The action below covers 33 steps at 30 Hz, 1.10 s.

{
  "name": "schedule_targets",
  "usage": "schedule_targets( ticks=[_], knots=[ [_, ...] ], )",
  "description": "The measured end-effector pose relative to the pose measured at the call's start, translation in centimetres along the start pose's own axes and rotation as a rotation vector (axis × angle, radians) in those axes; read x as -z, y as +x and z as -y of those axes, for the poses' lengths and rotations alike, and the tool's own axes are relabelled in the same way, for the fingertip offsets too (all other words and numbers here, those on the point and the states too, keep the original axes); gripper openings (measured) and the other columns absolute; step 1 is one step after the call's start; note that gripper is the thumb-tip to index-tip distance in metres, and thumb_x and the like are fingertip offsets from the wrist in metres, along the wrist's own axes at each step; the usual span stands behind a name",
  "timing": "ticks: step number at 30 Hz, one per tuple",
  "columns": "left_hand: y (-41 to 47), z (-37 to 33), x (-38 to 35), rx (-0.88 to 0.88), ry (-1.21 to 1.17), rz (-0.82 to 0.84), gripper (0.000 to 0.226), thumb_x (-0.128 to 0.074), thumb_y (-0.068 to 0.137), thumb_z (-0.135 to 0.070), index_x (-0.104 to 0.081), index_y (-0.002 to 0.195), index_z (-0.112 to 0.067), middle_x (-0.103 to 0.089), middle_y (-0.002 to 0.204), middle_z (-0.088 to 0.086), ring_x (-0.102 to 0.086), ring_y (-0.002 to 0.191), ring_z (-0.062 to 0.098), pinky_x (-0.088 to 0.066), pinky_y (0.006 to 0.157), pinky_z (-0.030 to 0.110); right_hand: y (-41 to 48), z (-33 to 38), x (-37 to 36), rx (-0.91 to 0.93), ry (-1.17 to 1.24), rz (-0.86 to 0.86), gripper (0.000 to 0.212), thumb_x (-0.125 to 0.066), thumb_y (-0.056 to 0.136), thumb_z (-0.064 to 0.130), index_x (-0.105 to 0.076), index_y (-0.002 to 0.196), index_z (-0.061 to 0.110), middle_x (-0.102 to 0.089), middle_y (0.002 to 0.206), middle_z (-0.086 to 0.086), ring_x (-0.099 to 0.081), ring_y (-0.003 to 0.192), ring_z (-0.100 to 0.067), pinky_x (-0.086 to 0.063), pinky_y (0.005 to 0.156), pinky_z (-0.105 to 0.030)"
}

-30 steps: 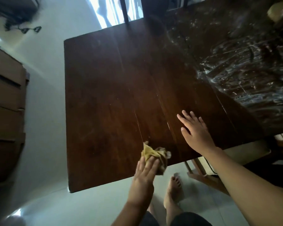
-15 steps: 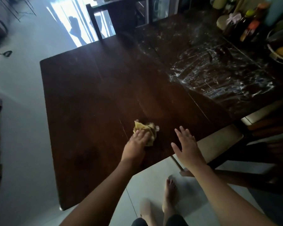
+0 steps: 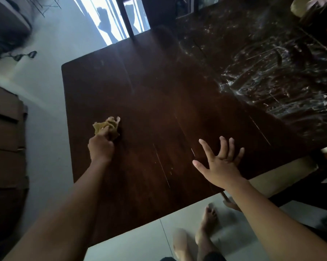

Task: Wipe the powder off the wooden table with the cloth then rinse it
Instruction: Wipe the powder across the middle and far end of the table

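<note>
Where the scene begins at the far left, a brown drawer unit (image 3: 6,140) stands on the pale floor (image 3: 49,95), apart from the worktop (image 3: 159,95). The left hand (image 3: 101,147) is extended over the left part of the worktop, near its left edge. Its fingers are curled round a crumpled yellow cloth (image 3: 107,126) and hold it down on the wood. The cloth lies bunched, partly under the fingers, and touches the surface. The middle of the worktop shows dark wood with a few thin pale lines. The right hand (image 3: 221,166) is released, with fingers straight and spread, and grasps nothing. It sits at the near edge of the worktop; whether the palm touches the wood cannot be determined. Two bare feet (image 3: 207,223) stand on the floor below that edge. White powder (image 3: 271,81) lies in streaks and smears across the far right part of the worktop, well apart from the cloth.
</note>
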<state>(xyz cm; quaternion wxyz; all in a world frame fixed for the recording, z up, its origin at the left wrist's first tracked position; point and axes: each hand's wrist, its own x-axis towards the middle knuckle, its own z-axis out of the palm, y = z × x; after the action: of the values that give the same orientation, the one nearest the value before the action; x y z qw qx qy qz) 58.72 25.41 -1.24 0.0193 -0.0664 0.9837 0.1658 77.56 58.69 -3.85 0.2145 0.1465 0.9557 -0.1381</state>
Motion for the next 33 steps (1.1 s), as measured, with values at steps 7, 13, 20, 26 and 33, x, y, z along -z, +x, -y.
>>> schedule_targets(
  ticks=[7, 13, 20, 26, 33],
  knots=[
    [-8.1, -15.9, -7.2, -0.336, -0.091, 0.251, 0.068, -0.048, 0.083, 0.002, -0.048, 0.142, -0.034, -0.049, 0.145, 0.006, -0.051, 0.128, 0.03, -0.046, 0.101, 0.044, 0.5, 0.2, -1.2, 0.018, 0.053, -0.287, 0.068, -0.03, 0.088, 0.07, -0.028, 0.15, 0.044, -0.014, 0.163, -0.012, 0.0, 0.151, -0.041, 0.0, 0.114, -0.071],
    [-8.9, -15.4, -6.5, -0.585, -0.043, 0.469, 0.071, -0.049, 0.09, 0.001, -0.038, 0.147, -0.039, -0.028, 0.158, -0.012, -0.025, 0.147, 0.017, -0.032, 0.116, 0.042, 0.6, 0.0, -1.1, 0.028, 0.234, -0.465, 0.057, -0.048, 0.082, 0.044, -0.052, 0.133, 0.02, -0.038, 0.154, -0.01, -0.016, 0.151, -0.034, -0.008, 0.118, -0.064],
    [-1.3, -18.1, -5.9, -0.181, -0.027, 0.136, 0.072, -0.045, 0.077, 0.009, -0.049, 0.143, -0.021, -0.047, 0.148, 0.008, -0.052, 0.126, 0.037, -0.045, 0.101, 0.048, 0.8, -3.7, -0.2, -0.012, 0.207, -0.491, 0.053, -0.043, 0.091, 0.038, -0.049, 0.143, 0.027, -0.046, 0.151, 0.005, -0.039, 0.142, -0.017, -0.022, 0.118, -0.05],
    [-6.3, -26.4, -9.9, -0.703, 0.026, 0.42, 0.06, -0.042, 0.093, -0.002, -0.039, 0.146, -0.03, -0.035, 0.154, 0.001, -0.045, 0.133, 0.031, -0.048, 0.098, 0.048, 3.0, -7.7, 2.5, -0.34, 0.165, -0.435, 0.06, -0.038, 0.088, 0.052, -0.037, 0.147, 0.042, -0.037, 0.156, 0.003, -0.024, 0.149, -0.023, -0.014, 0.118, -0.06],
    [1.9, -27.4, -9.4, -0.792, -0.036, 0.397, 0.051, -0.05, 0.092, -0.01, -0.049, 0.14, -0.026, -0.049, 0.146, 0.004, -0.052, 0.129, 0.026, -0.048, 0.101, 0.046, 3.6, -7.5, 2.6, -0.428, 0.176, -0.501, 0.058, -0.039, 0.087, 0.05, -0.041, 0.145, 0.041, -0.037, 0.156, 0.001, -0.026, 0.149, -0.023, -0.017, 0.117, -0.059]
  ],
)
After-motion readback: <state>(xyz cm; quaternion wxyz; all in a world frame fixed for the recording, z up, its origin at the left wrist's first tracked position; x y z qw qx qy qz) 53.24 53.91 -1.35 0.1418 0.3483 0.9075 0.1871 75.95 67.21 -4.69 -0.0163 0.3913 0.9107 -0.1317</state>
